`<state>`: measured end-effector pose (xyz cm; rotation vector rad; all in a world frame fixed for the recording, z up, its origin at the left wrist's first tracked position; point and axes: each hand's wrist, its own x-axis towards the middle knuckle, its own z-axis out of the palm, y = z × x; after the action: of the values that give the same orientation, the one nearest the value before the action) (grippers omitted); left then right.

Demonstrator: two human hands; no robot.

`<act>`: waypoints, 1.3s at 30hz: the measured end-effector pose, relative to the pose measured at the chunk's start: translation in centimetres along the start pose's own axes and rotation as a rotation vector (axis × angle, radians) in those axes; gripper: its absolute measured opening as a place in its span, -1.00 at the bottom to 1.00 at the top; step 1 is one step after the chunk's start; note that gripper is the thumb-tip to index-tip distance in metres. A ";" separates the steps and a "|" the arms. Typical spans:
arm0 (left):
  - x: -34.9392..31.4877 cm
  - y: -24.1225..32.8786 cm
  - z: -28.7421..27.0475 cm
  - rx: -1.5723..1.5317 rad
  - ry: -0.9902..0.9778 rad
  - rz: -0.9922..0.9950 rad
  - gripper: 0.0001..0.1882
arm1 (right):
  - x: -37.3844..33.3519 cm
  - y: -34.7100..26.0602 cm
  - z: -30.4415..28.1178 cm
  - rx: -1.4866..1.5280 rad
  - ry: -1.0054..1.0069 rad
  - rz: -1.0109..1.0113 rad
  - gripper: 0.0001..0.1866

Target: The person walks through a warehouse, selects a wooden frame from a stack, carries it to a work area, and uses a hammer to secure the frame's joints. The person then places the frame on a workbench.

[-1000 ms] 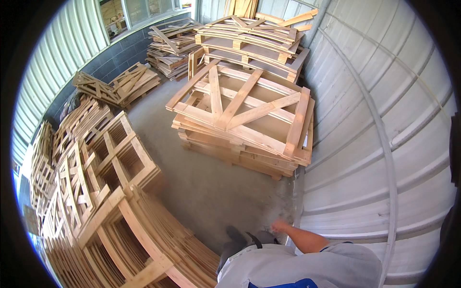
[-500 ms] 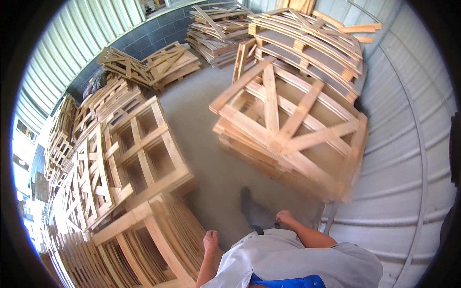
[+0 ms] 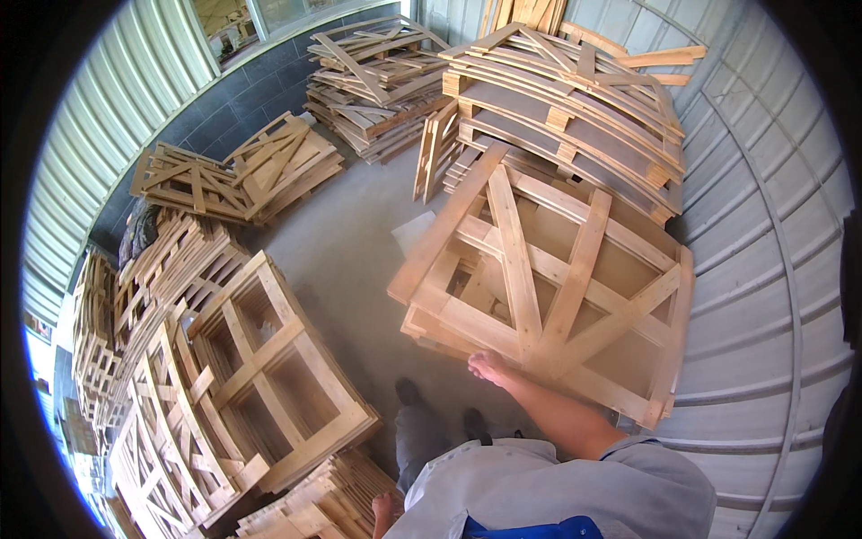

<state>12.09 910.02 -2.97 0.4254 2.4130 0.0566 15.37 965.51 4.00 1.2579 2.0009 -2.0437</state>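
Reaching the top wooden frame [image 3: 548, 287], right hand [image 3: 489, 366] open; left hand [image 3: 386, 512] mostly hidden, grip unclear.

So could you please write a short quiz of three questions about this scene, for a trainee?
1. True or false: the right hand is at the near edge of the top wooden frame of the stack by the wall.
2. What covers the floor? A) grass B) grey concrete C) carpet
3. Which hand shows only at the lower edge, beside the wooden pile?

Key: 1 true; 2 B; 3 the left hand.
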 end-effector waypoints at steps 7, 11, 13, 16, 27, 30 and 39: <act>14.1 2.4 -13.7 -0.973 -0.248 -0.320 -0.70 | 11.8 -8.1 4.7 -0.376 0.431 -0.151 -0.66; 24.9 3.2 -24.9 -1.015 -0.329 -0.456 -0.70 | 18.9 -12.0 7.4 -0.609 0.618 -0.132 -0.53; 28.2 1.5 -28.8 -0.854 -0.291 -0.231 -0.69 | 20.5 -13.7 9.0 -0.716 0.572 -0.136 -0.49; 34.1 -1.2 -32.6 -0.542 -0.215 0.217 -0.70 | 23.0 -16.6 10.8 -0.723 0.562 0.054 -0.48; 52.2 3.5 -46.9 -0.801 -0.474 -0.140 -0.79 | 26.6 -20.5 16.6 -0.534 0.841 0.165 -0.56; 56.9 9.0 -51.8 -0.838 -0.349 -0.095 -0.70 | 26.9 -22.5 16.0 -0.815 0.785 0.273 -0.57; 69.9 18.5 -58.6 -0.689 -0.352 -0.033 -0.69 | 32.8 -24.8 5.7 -0.605 0.290 0.591 -0.63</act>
<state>-69.92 953.86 1.61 0.0629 1.8996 0.7114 -22.78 981.71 6.18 1.7546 1.8093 -0.9489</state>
